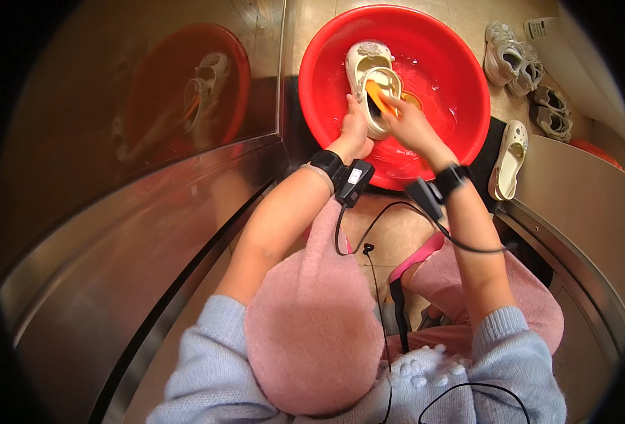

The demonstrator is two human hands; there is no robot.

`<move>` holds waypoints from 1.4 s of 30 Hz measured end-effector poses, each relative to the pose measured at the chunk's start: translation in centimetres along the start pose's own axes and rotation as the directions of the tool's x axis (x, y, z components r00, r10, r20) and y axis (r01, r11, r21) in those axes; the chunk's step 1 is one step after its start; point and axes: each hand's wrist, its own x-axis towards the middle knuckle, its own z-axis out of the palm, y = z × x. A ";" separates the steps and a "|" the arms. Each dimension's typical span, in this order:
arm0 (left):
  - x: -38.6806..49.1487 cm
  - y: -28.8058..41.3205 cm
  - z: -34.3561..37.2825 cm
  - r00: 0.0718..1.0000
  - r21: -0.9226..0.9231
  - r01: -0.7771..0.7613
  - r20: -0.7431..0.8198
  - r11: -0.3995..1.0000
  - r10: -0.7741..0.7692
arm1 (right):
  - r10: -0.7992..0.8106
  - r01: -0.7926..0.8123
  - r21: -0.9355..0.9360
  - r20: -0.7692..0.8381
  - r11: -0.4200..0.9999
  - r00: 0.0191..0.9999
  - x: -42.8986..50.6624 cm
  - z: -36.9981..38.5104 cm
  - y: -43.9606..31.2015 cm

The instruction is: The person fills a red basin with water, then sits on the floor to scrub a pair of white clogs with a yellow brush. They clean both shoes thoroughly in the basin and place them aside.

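A red plastic basin (463, 100) stands on the floor in front of me, with water in it. My left hand (356, 130) grips a cream clog (378, 126) by its side, over the basin. An orange brush or similar tool (374, 94) is in my right hand (410, 126), reaching into that clog's opening; its working end is hidden. Just beyond, a second cream clog (356, 66) with a flower-like ornament on its toe lies in the basin. Partly behind my right hand a yellow-orange item (412, 99) shows, too covered to identify.
Another cream clog (509, 159) rests right of the basin. Behind it are grey-white sneakers (503, 58) and a darker pair of shoes (551, 114). A shiny metal panel (185, 180) borders the left side. Black cables (378, 212) hang between my forearms.
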 end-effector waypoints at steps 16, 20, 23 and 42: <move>-1.1 0.6 0.8 0.999 -0.079 -0.024 -0.050 0.997 0.020 | 0.414 -0.389 0.172 -0.569 0.905 0.710 3.4 0.7 8.9; -1.1 0.6 0.9 0.999 -0.026 -0.014 -0.047 1.000 0.013 | 0.309 -0.038 0.687 -0.276 0.725 0.910 0.2 1.6 5.8; -1.1 0.6 0.9 0.998 -0.025 -0.047 0.029 0.999 0.047 | 0.184 -0.097 0.314 -0.260 0.944 0.948 -2.0 -1.0 1.9; -0.7 1.3 0.7 0.997 0.072 0.032 0.066 0.997 -0.037 | 0.306 -0.218 0.298 -0.293 0.929 0.906 0.0 -7.2 5.6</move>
